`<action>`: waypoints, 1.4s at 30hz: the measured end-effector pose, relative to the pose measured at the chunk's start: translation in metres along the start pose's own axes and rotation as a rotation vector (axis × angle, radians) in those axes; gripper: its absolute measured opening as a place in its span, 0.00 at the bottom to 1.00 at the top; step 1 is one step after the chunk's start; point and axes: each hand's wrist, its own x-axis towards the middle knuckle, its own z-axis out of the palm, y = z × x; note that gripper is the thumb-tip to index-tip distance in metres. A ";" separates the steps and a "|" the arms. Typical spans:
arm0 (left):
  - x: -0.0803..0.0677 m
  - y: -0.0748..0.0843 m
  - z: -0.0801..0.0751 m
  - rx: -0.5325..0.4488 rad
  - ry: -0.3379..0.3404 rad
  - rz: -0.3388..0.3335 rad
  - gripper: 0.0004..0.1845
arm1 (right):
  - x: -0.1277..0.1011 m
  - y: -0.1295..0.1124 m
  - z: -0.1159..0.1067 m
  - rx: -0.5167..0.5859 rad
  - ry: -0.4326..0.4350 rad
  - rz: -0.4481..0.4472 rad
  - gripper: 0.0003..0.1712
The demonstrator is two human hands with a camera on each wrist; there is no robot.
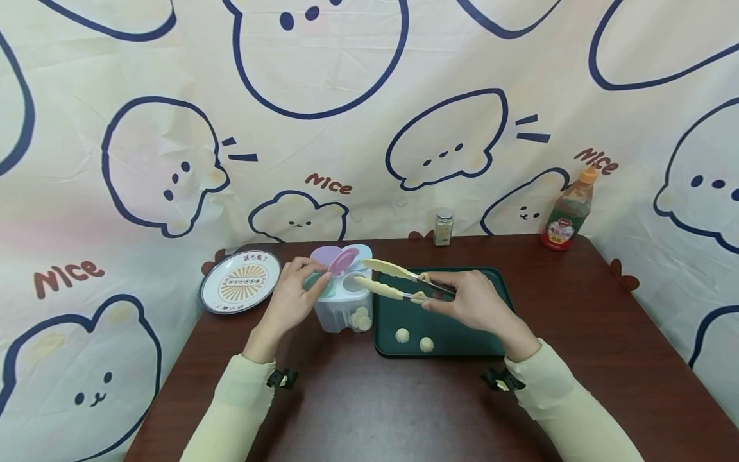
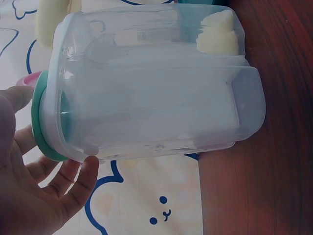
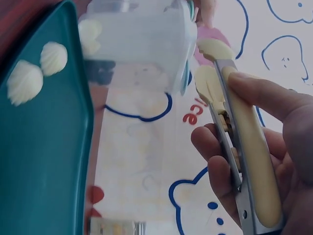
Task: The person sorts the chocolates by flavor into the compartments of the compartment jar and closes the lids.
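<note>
My left hand [image 1: 293, 292] is at the lidded clear storage container [image 1: 335, 316], its thumb and finger pinching the raised pink lid [image 1: 344, 261]. Its other fingers rest around the green lid [image 2: 39, 115]. A few white ridged pieces [image 1: 361, 319] lie low inside one compartment. My right hand [image 1: 473, 301] holds cream-tipped tongs [image 1: 398, 292], their handles between thumb and fingers. The tongs' tips reach over the uncovered round opening [image 1: 353, 281] with a gap between them and nothing gripped. Two white ridged pieces [image 3: 39, 73] sit on the dark green tray [image 1: 462, 343].
To the left, a white plate [image 1: 241, 282] with printed writing leans near the cloth backdrop. A small glass jar [image 1: 443, 228] stands behind the tray, and a sauce bottle [image 1: 568, 212] with an orange cap is at the back right. The brown table [image 1: 375, 398] extends in front.
</note>
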 end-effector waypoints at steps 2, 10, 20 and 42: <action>0.000 -0.001 0.000 0.000 0.001 -0.001 0.24 | -0.002 0.005 -0.002 -0.013 -0.004 -0.001 0.30; -0.001 -0.001 0.000 -0.007 -0.005 -0.006 0.24 | -0.013 0.026 -0.008 -0.063 -0.026 0.019 0.31; -0.002 -0.002 0.000 -0.006 -0.019 -0.017 0.24 | -0.025 0.049 -0.003 -0.061 -0.140 0.059 0.32; 0.000 -0.003 0.001 0.002 0.005 0.010 0.23 | -0.034 0.062 0.009 -0.131 -0.219 -0.027 0.28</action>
